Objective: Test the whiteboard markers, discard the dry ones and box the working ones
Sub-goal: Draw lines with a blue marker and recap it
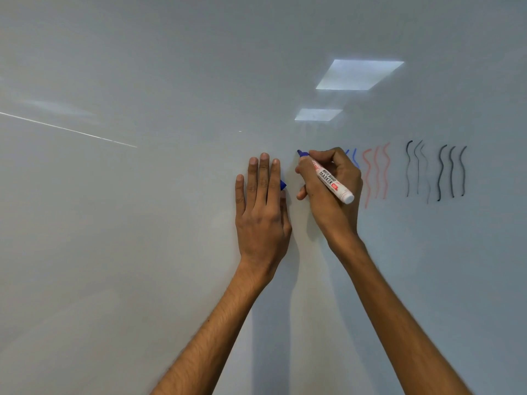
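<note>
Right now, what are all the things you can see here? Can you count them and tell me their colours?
glossy white whiteboard: one, white, fills the view
whiteboard marker with white barrel and blue tip: one, white and blue, in the right hand, tip at the board
small blue plastic cap: one, blue, peeking out beside the left hand
blue wavy lines: two showing, blue, partly behind the right hand
pale red wavy lines: three, red, right of the blue ones
black wavy lines: six, black, farthest right
bright light reflections: two, white, above the hands
left hand: one, flat on the board, fingers straight
right hand: one, grips the marker
</note>
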